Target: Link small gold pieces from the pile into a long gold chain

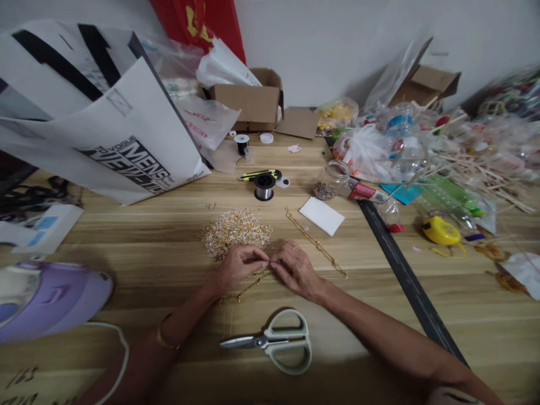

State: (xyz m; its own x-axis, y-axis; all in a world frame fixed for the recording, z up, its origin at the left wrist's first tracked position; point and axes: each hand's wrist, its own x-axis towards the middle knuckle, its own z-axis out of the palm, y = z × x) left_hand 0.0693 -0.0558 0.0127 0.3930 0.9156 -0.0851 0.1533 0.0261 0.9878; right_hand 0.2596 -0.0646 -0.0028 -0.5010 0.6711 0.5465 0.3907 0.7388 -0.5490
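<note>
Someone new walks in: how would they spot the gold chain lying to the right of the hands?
On the wooden table, find the white card. Between it and the right hand lies the chain, stretched out at a slant. It is one strand, unlike the tangled pile, and apart from both hands, unlike the other chain by the left hand.

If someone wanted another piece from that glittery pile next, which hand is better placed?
Probably the left hand: it is right by the near edge of the glittery pile. The right hand is farther from it, closer to the separate gold chain.
</note>
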